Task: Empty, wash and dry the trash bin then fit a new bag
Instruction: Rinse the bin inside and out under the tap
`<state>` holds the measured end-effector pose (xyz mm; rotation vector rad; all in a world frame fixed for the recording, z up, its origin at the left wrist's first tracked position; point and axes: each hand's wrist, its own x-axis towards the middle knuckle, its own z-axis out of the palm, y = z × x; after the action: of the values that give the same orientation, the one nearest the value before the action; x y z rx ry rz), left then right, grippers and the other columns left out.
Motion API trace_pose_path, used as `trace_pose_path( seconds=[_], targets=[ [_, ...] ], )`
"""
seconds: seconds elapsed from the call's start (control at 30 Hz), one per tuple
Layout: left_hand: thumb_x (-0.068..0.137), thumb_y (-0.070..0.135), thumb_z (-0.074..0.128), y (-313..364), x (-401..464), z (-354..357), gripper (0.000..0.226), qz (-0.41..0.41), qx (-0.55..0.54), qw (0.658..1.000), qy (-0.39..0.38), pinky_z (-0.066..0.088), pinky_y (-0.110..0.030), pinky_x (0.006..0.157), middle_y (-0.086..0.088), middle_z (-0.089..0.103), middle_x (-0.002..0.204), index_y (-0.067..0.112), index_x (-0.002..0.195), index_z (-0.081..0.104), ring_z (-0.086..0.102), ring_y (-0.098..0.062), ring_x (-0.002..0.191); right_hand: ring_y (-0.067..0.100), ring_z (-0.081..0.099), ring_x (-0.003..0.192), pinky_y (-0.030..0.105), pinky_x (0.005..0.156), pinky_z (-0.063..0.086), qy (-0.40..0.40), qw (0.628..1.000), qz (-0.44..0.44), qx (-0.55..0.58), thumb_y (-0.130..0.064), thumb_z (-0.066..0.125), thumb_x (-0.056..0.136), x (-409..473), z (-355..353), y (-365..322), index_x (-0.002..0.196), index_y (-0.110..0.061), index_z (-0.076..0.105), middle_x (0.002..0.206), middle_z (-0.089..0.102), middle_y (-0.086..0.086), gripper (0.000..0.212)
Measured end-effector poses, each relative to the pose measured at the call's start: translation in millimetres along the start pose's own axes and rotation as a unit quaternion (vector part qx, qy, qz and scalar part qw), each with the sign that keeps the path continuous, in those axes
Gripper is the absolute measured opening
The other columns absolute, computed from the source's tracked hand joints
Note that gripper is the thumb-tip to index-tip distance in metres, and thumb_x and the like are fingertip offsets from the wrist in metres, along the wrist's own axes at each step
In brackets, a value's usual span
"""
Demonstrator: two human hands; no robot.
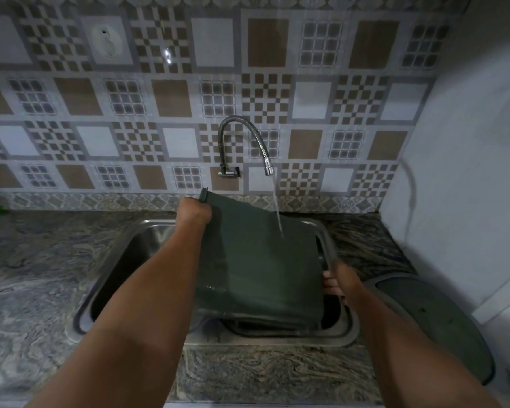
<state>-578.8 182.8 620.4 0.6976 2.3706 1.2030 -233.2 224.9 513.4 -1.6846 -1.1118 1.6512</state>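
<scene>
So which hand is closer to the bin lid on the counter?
Right. The right hand holds the bin just beside the lid; the left hand grips the bin's far-left corner.

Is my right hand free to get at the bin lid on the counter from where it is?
Probably yes. The lid lies on the counter just right of the right hand, nothing between them. But that hand is steadying the bin over the sink, so the left hand would hold it alone.
</scene>
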Motion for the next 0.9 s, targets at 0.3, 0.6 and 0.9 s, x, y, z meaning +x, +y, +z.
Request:
trace_pose_path(
  seconds=[0.3, 0.6, 0.9],
  targets=[
    [0.098, 0.012, 0.057, -8, 2, -5, 0.030, -0.020, 0.034, 0.999, 0.002, 0.056, -0.045, 0.093, -0.024, 0.066, 0.120, -0.006, 0.122, 0.062, 0.065, -0.039, 0.107, 0.025, 0.055, 0.071, 0.026, 0.055, 0.053, -0.006, 1.000, -0.005, -0.004, -0.024, 0.036, 0.110, -3, 0, -5, 0.116, -0.001, 0.056, 0.084, 0.053, 0.011, 0.031],
    [0.097, 0.012, 0.054, -7, -1, -13, 0.029, -0.018, 0.006, 1.000, 0.022, 0.057, -0.048, 0.092, -0.024, 0.067, 0.113, -0.005, 0.119, 0.063, 0.065, -0.040, 0.101, 0.020, 0.050, 0.067, 0.023, 0.059, 0.037, -0.016, 1.000, -0.003, 0.003, -0.036, 0.036, 0.110, -2, 10, 9, 0.102, -0.012, 0.058, 0.087, 0.055, 0.008, 0.034],
    [0.097, 0.011, 0.062, -34, -18, 14, 0.034, -0.019, -0.171, 0.985, 0.028, 0.051, -0.034, 0.094, -0.019, 0.070, 0.118, 0.002, 0.130, 0.066, 0.066, -0.035, 0.111, 0.031, 0.065, 0.075, 0.040, 0.068, 0.050, 0.048, 0.998, -0.015, 0.040, -0.046, 0.058, 0.074, 38, -27, 7, 0.085, -0.011, 0.072, 0.085, 0.071, 0.018, 0.039]
  ],
)
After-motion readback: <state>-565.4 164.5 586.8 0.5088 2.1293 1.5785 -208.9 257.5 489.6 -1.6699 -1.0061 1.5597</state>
